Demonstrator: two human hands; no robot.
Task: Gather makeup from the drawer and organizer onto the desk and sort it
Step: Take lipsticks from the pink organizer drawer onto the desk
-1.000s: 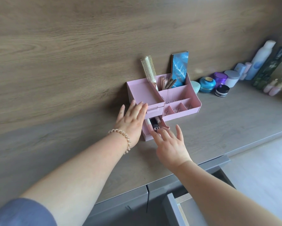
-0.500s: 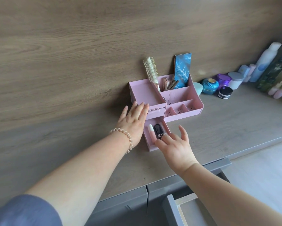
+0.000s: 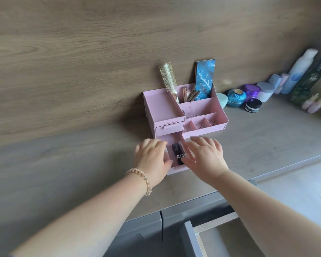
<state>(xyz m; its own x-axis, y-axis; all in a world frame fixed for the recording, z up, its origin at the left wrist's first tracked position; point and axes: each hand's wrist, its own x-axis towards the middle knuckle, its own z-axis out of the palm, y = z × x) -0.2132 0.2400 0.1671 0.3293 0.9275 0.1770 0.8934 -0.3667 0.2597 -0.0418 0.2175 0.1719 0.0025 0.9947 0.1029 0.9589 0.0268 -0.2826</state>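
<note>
The small pink plastic drawer (image 3: 176, 170) stands pulled far out of the pink plastic desktop organizer (image 3: 163, 110). It may slide free or tip if either hand leans on its front wall. The light organizer could also skid sideways on the grey wood-grain desk (image 3: 248, 145).

The black lipstick tube with a silver band (image 3: 176, 152) lies loose in the drawer between the two hands, and a clumsy pinch could send it rolling.

The left hand (image 3: 152, 160) is blurred and covers the drawer's left side with its fingers loosely bent. I cannot tell whether it grasps anything.

The right hand (image 3: 205, 158) hovers palm down at the drawer's right edge. Its fingers are spread and straight, the thumb just beside the tube, and it holds nothing.
</note>
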